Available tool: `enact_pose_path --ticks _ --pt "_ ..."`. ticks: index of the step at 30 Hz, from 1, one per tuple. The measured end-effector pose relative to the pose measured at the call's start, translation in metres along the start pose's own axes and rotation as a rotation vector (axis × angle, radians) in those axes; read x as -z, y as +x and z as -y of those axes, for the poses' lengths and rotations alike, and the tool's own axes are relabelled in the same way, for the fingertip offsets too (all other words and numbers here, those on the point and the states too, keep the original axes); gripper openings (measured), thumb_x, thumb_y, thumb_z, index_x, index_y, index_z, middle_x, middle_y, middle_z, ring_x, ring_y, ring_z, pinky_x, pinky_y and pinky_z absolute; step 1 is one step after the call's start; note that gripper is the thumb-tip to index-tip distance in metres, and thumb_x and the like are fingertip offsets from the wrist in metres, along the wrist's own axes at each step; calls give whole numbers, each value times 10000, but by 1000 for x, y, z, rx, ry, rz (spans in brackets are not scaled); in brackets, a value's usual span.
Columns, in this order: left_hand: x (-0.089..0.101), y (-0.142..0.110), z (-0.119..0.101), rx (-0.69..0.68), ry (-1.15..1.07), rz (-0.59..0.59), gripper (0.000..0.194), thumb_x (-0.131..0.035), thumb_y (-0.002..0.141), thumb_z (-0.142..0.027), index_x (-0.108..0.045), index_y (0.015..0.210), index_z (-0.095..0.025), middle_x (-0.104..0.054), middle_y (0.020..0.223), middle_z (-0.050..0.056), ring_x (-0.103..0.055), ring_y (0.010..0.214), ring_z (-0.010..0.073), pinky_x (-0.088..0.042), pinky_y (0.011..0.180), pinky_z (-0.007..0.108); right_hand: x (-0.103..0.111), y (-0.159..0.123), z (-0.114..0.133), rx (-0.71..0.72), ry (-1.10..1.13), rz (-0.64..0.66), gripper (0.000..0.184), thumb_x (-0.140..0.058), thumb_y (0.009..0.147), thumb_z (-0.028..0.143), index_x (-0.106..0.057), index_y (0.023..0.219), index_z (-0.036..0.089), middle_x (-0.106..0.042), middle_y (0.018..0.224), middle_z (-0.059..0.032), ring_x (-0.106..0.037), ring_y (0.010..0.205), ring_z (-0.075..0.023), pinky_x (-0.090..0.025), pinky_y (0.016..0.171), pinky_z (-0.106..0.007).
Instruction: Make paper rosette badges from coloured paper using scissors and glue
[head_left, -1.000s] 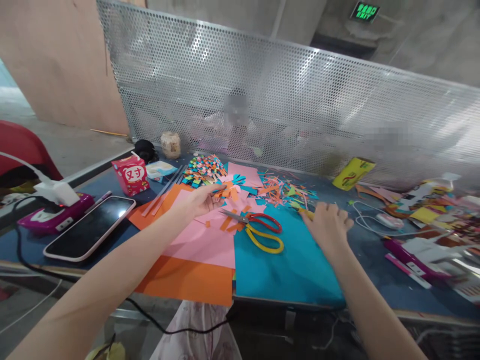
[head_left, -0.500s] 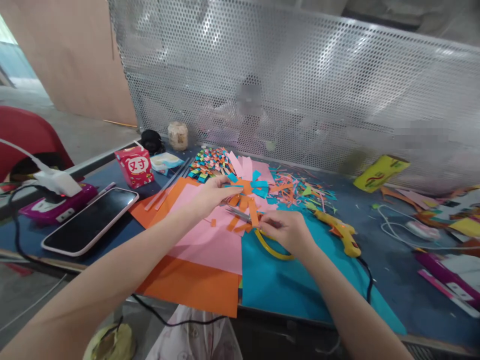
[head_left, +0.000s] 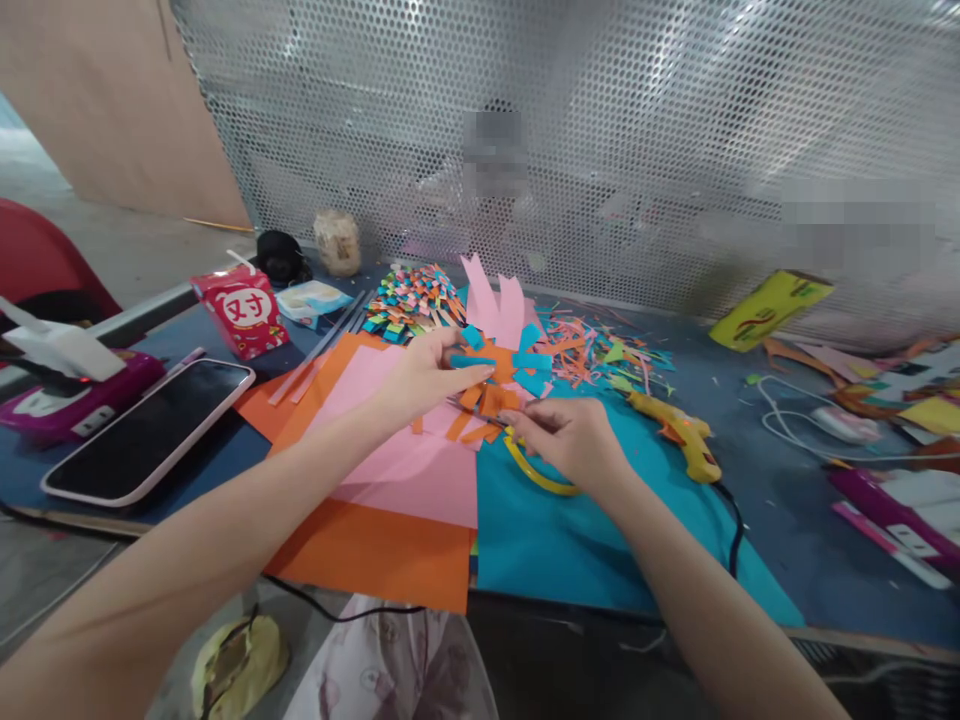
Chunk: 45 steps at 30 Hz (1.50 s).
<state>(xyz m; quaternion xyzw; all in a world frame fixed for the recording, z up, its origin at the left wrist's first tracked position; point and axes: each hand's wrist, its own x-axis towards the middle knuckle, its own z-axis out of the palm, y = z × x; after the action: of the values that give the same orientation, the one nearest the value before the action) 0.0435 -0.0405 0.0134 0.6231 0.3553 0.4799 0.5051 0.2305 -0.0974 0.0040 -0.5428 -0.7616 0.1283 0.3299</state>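
My left hand [head_left: 424, 372] pinches a woven piece of orange and blue paper strips [head_left: 501, 372] and holds it just above the pink sheet [head_left: 390, 450]. My right hand [head_left: 568, 440] is closed on one orange strip at the piece's lower edge. The scissors' yellow handle [head_left: 534, 475] shows under my right hand, lying on the blue sheet [head_left: 600, 540]. An orange sheet [head_left: 375, 555] lies beneath the pink one.
A yellow glue gun [head_left: 679, 440] lies right of my right hand, its black cord trailing off the table edge. A phone [head_left: 150, 430], a red carton [head_left: 241, 310], a pile of small woven squares [head_left: 412, 298] and paper scraps [head_left: 600, 360] surround the sheets. Perforated metal screen [head_left: 600, 150] at the back.
My right hand left the glue gun, moved left over the scissors and closed on an orange strip. The woven piece has lifted slightly with my left hand.
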Motion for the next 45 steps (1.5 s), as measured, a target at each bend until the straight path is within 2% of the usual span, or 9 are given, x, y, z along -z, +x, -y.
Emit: enact_pose_path --ticks 3,9,16,21,33,41,45 --pt "-3 -3 -5 -7 -8 24 218 -715 626 -222 -529 727 -168 -582 653 -36 -529 562 83 -400 525 204 -1 0 1 -27 37 2 582 -527 802 627 -462 431 184 -509 390 -12 -390 376 -82 -264 396 -236" --pt "-6 -6 -9 18 -33 38 234 -722 615 -217 -548 761 -162 -616 697 -18 -575 615 102 -427 554 208 2 1 4 -110 139 41 530 -574 771 610 -515 456 188 -555 420 -24 -458 385 -104 -323 386 -243" --pt "-5 -6 -7 10 -11 48 228 -720 627 -228 -552 767 -163 -611 699 -12 -574 615 106 -437 569 225 6 1 7 -175 219 72 537 -627 705 647 -497 445 194 -552 411 -19 -456 356 -96 -327 358 -233" --pt "-4 -5 -5 -10 39 23 204 -700 652 -220 -530 751 -168 -575 657 -26 -521 572 87 -391 535 217 8 0 8 -218 296 103 553 -568 718 689 -515 488 188 -555 413 -18 -423 312 -79 -323 346 -225" --pt "-6 -7 -8 12 6 22 215 -704 639 -221 -522 739 -164 -584 658 -28 -533 583 87 -385 539 209 5 2 8 -248 292 85 492 -585 721 622 -468 494 202 -581 458 -32 -460 357 -100 -340 375 -241" --pt "-6 -7 -8 14 3 23 239 -728 622 -242 -552 757 -153 -601 672 -22 -521 571 87 -385 523 214 6 3 10 -291 280 86 539 -601 681 679 -451 469 206 -542 418 -20 -457 346 -99 -325 368 -237" --pt "-7 -7 -12 55 -92 5 215 -732 622 -187 -564 752 -148 -612 674 -29 -537 576 78 -396 529 200 10 1 4 -225 334 122 513 -511 776 651 -520 557 187 -584 499 -34 -490 376 -108 -386 402 -250"
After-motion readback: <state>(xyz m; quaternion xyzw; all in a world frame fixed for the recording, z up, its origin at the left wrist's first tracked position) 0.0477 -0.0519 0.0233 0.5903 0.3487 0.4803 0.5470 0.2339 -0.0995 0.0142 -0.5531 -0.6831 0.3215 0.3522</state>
